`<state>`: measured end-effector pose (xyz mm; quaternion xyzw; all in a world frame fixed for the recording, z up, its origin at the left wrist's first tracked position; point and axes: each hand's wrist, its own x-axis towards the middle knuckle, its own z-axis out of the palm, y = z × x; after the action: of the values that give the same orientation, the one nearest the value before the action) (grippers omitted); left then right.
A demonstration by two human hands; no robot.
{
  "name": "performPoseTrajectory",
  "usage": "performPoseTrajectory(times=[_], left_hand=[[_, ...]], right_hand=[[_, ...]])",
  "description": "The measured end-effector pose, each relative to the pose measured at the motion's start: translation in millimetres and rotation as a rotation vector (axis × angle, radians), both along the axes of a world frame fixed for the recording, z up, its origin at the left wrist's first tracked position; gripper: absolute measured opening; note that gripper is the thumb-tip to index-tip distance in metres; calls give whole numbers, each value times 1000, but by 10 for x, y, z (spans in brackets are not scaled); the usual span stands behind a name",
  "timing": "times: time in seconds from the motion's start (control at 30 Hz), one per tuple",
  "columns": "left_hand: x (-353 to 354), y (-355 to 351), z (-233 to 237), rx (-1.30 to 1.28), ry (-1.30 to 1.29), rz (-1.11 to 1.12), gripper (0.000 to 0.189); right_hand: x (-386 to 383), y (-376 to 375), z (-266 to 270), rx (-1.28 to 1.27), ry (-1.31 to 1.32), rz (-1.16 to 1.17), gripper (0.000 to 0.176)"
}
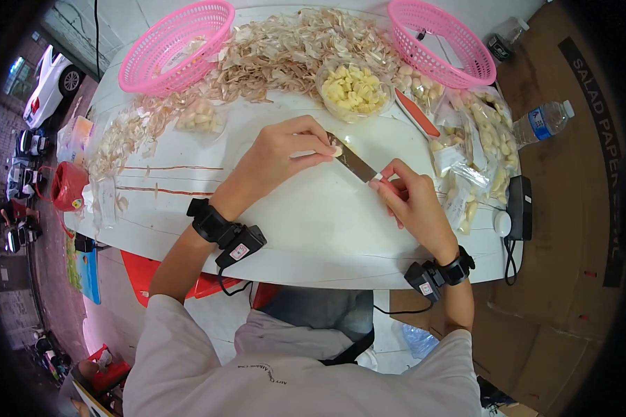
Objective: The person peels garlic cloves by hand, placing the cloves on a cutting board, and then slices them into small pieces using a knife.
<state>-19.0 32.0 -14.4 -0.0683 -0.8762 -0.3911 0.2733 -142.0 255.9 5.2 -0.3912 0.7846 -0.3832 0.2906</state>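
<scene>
My left hand (278, 156) pinches a small pale garlic clove (337, 150) between thumb and fingertips, right against the tip end of a knife's blade (355, 161). Closed around the red handle of that knife is my right hand (414, 198), with the blade pointing up and left. Both hands are above the white tabletop (306, 222). Just beyond them stands a clear plastic tub (355, 89) filled with peeled garlic cloves. To its right lies a red-handled tool (417, 113). A small clear bag of cloves (202, 118) rests left of the left hand.
Dry garlic skins (292, 52) are heaped along the back, between a left pink basket (135, 76) and a right pink basket (476, 69). Bags of garlic (490, 132) line the right edge, near a water bottle (544, 122) and a black box (519, 208). A red container (69, 186) stands left.
</scene>
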Motion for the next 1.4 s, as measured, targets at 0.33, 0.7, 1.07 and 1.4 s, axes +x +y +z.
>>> performPoseTrajectory(times=[0.33, 0.7, 1.07, 1.4], left_hand=[[-15, -74, -70, -17, -27, 214, 12], [-14, -55, -62, 1, -3, 112, 12], [-22, -21, -37, 48, 13, 33, 12], [8, -108, -66, 13, -51, 349, 9]], right_hand=[[-35, 25, 1, -8, 16, -52, 22], [-25, 33, 25, -22, -24, -53, 21], [-20, 34, 47, -14, -61, -41, 21], [-39, 46, 16, -18, -48, -59, 20]])
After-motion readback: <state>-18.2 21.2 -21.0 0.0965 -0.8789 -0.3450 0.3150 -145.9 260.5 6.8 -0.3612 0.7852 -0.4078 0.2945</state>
